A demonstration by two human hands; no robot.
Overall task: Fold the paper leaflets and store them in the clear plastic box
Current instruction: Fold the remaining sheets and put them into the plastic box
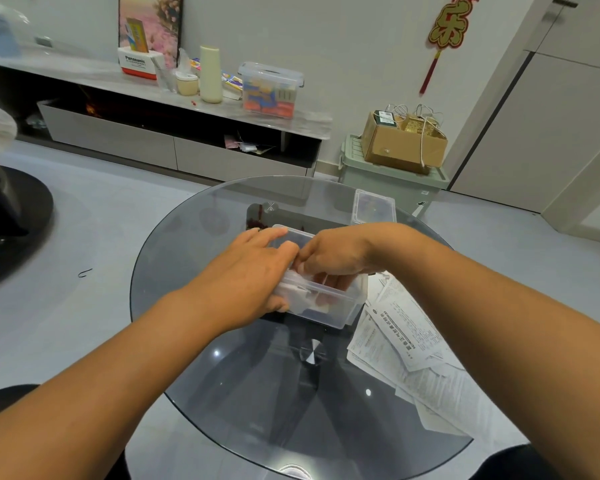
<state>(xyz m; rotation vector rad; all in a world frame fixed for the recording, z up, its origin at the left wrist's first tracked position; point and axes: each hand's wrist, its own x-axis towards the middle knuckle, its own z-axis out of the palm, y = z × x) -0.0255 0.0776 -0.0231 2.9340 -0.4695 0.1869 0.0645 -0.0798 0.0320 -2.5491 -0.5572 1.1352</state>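
Note:
A clear plastic box (333,311) stands open in the middle of the round glass table (194,327). My left hand (250,282) grips its left side, thumb on the near wall and fingers over the far rim. My right hand (336,254) reaches down into the box, its fingers curled on a folded white leaflet (297,292) inside. Several unfolded printed leaflets (406,344) lie in a loose pile to the right of the box. The box's clear lid (373,206) lies flat at the table's far side.
Behind the table stand a pale green storage bin (392,183) with a cardboard box (400,143) on it, and a long low cabinet (174,147) carrying bottles and a plastic container. A dark chair base (11,216) is at the left on the grey floor.

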